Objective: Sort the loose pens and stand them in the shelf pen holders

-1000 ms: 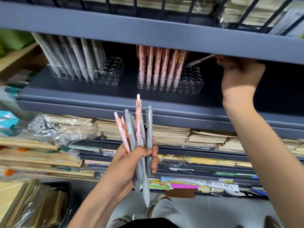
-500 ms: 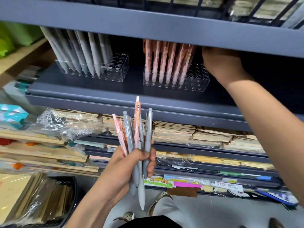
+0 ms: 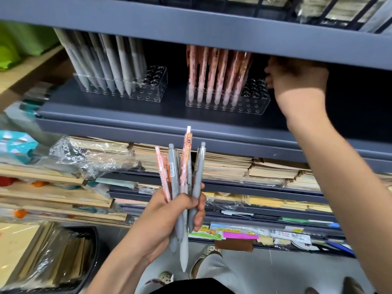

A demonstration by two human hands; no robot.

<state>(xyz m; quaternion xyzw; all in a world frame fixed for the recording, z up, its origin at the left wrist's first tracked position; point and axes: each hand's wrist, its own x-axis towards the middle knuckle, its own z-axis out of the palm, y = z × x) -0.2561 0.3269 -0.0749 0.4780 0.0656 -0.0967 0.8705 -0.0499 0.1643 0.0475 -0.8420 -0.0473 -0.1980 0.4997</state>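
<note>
Dark grey shelf (image 3: 148,115) carrying two clear, many-holed pen holders, set well apart. Left holder (image 3: 152,92): grey pens (image 3: 118,66) standing tip-down, leaning left, in its left part. Right holder (image 3: 254,102): pink pens (image 3: 214,77) tip-down in its left part. Lower shelf (image 3: 233,184): stacked notebooks (image 3: 229,164).

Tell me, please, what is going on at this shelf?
A person is sorting pens by colour. The left hand grips a mixed bunch of grey and pink pens in front of the shelf. The right hand reaches in beside the pink holder; whether it holds a pen is hidden. The grey holder and the pink holder are each partly filled, with free holes at the right end.
</note>
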